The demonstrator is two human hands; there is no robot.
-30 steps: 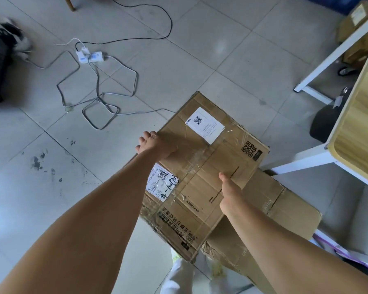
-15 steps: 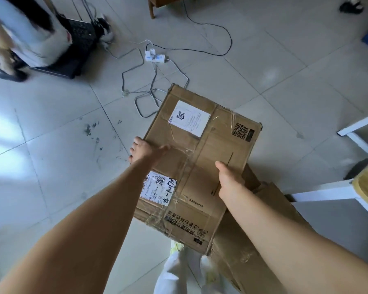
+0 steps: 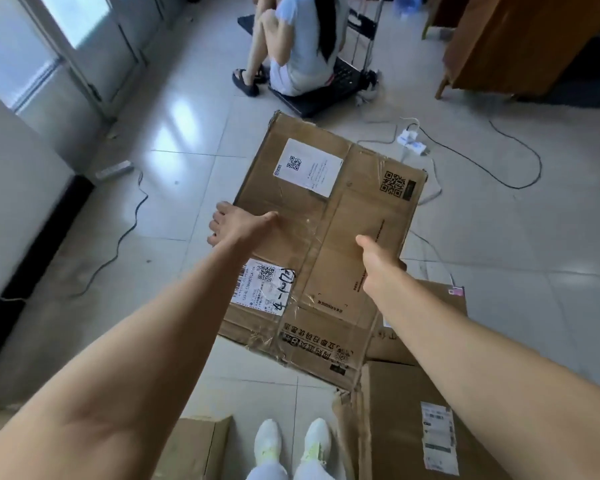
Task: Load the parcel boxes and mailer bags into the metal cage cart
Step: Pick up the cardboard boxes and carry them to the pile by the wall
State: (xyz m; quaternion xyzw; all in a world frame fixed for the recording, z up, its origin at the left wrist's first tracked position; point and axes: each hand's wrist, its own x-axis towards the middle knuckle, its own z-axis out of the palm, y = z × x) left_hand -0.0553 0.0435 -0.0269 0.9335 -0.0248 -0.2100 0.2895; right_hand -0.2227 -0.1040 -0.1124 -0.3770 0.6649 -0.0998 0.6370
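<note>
**Inspector:** Head view, the only one supplied. Where is the parcel?

**Carrier:** The parcel box (image 3: 326, 244) is in the middle of the view, broad face up, carried between my two hands. My left hand (image 3: 236, 225) grips its left edge, thumb on top and fingers curled over the side. My right hand (image 3: 378, 258) pinches the right edge. The thumb is pressed on the top face and the fingers are hidden beneath, so I cannot tell how they lie.

**Inspector:** Surroundings?

**Carrier:** A second box (image 3: 388, 410) lies on the floor near right, and a third box (image 3: 194, 445) near left, beside my shoes (image 3: 267, 441). At the far side a person sits on a black platform trolley (image 3: 326, 95). Cables (image 3: 499, 168) and a power strip (image 3: 411, 140) trail over the tiles far right. I see no metal cage cart.

**Inspector:** Assessment of the step in hand?

**Carrier:** Carrying, in my judgement; loading is not yet done. The box is wide, taped and looks worn. I should set my grips opposite each other, hold it level, and find the cart before walking. The box hides the floor just ahead of my feet, so the cables and the boxes on the floor are trip risks and call for a wide berth.
</note>
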